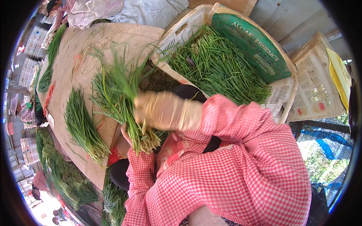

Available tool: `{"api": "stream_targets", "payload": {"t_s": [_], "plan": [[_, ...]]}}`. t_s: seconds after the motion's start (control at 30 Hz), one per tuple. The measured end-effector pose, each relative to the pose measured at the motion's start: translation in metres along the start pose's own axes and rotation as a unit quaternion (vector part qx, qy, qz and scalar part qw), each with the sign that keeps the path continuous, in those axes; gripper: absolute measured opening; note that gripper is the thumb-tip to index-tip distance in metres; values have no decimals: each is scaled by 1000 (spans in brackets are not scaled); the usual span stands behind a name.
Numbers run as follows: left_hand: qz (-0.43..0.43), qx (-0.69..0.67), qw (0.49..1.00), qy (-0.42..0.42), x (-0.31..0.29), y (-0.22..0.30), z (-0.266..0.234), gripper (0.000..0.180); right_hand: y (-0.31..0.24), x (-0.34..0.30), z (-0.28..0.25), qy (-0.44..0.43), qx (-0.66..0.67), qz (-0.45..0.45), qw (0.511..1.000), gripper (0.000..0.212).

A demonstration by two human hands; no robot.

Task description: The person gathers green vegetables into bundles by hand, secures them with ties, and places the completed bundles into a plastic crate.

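Head view: at far left, loose rows of green chives (pixel 81 126) are laid on the brown board (pixel 94 45). A bunch of chives (pixel 120 101) is held upright at the near edge of the board, its cut ends pointing down. The left hand (pixel 126 133) is mostly hidden behind the stems (only a sliver of palm shows), so whether its fingers are closed cannot be told. The gloved right hand (pixel 162 111) is wrapped around the bunch, fingers clamped on the stems. The bunch is not yet tied, so stems could slip out below if the grip loosens. The leaf tips are blurred. Farther right, a white crate (pixel 281 98) heaped with chives is partly cut off by the checked sleeve (pixel 241 150).
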State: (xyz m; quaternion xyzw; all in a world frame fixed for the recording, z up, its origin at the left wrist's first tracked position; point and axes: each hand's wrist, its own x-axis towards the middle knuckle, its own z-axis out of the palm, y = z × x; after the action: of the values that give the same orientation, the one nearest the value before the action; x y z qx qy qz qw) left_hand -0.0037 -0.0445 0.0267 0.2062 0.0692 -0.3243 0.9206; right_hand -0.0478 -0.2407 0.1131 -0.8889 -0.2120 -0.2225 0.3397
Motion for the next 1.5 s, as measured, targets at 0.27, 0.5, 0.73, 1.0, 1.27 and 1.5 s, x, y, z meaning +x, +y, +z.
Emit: {"api": "stream_targets", "payload": {"t_s": [0.27,0.5,0.73,1.0,1.27,1.5], "plan": [[-81,-197,975,-60,1,-11,29,47,-17,-37,0,-241,136,21,961,45],[-75,-138,988,-7,-1,-1,23,54,195,-115,-15,88,216,555,799,29],[-48,-35,997,57,-10,-3,15,60,273,-162,51,51,185,763,617,41],[-84,-49,995,20,-4,-5,14,60,236,-131,62,72,242,720,646,31],[-88,-91,990,68,-10,-1,14,56,172,-141,0,121,491,579,640,22],[-28,-12,996,84,-15,4,8,61,43,-36,-57,41,665,394,634,36]]}}
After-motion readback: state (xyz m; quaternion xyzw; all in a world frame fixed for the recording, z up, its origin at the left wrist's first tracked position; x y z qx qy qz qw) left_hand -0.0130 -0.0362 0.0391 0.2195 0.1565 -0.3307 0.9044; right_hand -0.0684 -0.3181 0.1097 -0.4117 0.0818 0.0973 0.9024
